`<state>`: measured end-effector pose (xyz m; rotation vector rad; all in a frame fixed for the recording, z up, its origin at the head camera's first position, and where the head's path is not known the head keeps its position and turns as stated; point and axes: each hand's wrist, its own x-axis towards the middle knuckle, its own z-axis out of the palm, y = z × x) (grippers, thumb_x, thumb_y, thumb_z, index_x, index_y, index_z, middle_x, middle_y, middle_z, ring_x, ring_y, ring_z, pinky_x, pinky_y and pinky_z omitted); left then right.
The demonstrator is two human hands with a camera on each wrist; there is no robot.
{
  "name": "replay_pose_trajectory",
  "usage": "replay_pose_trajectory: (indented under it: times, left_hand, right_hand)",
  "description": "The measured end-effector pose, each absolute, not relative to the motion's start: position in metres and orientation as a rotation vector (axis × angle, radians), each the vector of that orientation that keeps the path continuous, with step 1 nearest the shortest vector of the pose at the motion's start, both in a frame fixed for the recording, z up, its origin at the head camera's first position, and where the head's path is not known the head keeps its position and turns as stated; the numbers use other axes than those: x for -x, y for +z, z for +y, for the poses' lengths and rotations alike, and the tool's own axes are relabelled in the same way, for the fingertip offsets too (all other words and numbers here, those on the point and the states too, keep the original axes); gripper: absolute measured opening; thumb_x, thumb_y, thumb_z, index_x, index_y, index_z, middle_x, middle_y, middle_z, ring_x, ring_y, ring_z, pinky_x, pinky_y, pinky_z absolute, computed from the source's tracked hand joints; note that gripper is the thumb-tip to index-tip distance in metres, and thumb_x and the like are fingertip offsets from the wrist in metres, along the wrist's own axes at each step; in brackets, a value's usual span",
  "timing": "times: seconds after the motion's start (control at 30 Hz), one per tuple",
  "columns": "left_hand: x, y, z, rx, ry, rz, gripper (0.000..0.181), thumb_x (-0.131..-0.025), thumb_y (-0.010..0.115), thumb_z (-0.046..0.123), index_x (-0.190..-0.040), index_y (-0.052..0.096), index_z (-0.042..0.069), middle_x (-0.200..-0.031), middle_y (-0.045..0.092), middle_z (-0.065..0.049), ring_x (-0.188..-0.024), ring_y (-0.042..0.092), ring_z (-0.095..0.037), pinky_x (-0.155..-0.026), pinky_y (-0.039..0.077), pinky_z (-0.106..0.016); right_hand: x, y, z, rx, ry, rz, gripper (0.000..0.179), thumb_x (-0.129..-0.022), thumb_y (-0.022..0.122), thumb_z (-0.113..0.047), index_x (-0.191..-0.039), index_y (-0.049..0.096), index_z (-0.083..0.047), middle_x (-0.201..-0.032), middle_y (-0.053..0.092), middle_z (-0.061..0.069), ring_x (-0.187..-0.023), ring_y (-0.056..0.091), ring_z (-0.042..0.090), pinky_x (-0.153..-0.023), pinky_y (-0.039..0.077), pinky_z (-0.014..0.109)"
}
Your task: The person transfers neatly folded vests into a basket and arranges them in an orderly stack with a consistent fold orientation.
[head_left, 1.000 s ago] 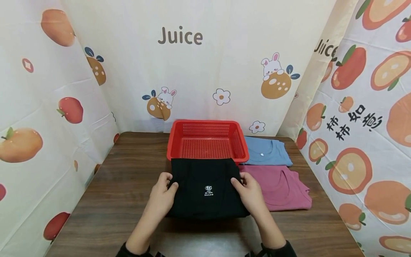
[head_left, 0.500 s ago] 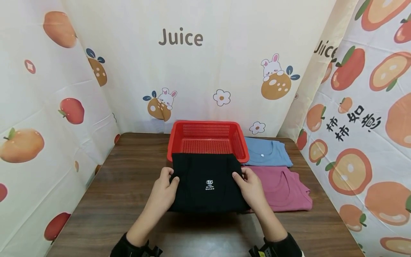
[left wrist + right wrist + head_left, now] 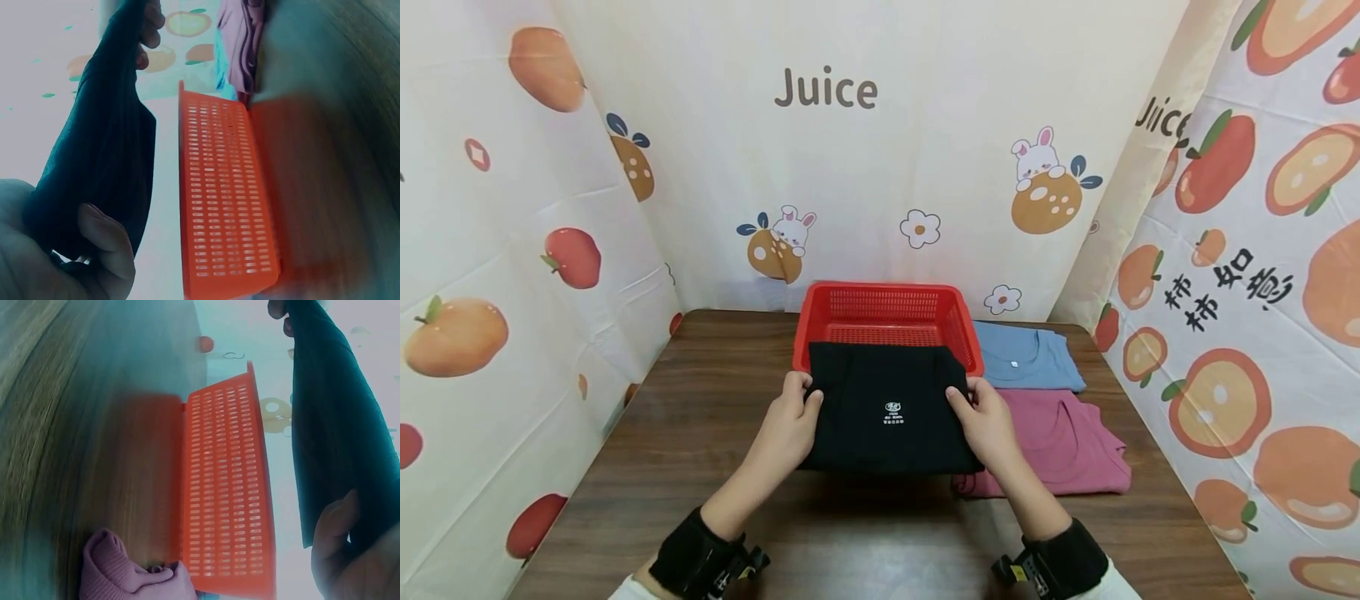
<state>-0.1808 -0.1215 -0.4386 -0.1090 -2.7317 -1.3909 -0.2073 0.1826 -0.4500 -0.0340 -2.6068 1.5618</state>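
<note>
A folded black shirt [image 3: 887, 433] with a small white print is held off the table, its far edge overlapping the near rim of a red plastic basket [image 3: 887, 291] in the head view. My left hand [image 3: 792, 421] pinches the left side of the shirt, thumb on top. On the opposite side my right hand [image 3: 988, 423] grips it the same way. Both wrist views show the shirt raised above the basket's perforated side wall, with fingers curled underneath. Part of the basket's inside is hidden behind the shirt.
Right of the basket lies a folded blue shirt [image 3: 1026, 358]. A folded pink shirt [image 3: 1060, 446] is in front of it, close to my right hand. The brown wooden table [image 3: 685, 417] is bordered by fruit-printed curtains [image 3: 850, 167] on three sides.
Both hands have carried the black shirt forward and up toward the basket, so it covers more of the near rim. Basket, blue shirt and pink shirt stay put.
</note>
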Motion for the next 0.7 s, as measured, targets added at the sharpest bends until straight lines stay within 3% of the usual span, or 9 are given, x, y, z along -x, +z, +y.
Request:
replay_pose_trajectory:
  times: [0.7]
  left_hand:
    - [0.219,-0.436,-0.116,0.138,-1.334,-2.713,0.024,-0.111,0.044,0.021,-0.127,0.037,0.005,-0.074,0.044,-0.007,-0.061,0.045,-0.021,-0.057,0.04,-0.034]
  right_hand:
    - [0.251,-0.446,0.19,-0.081,1.538,-2.588,0.035,-0.103,0.061,-0.035,-0.121,0.063,-0.006,-0.099,0.067,0.013,-0.084,0.063,0.022,-0.077,0.051,0.035]
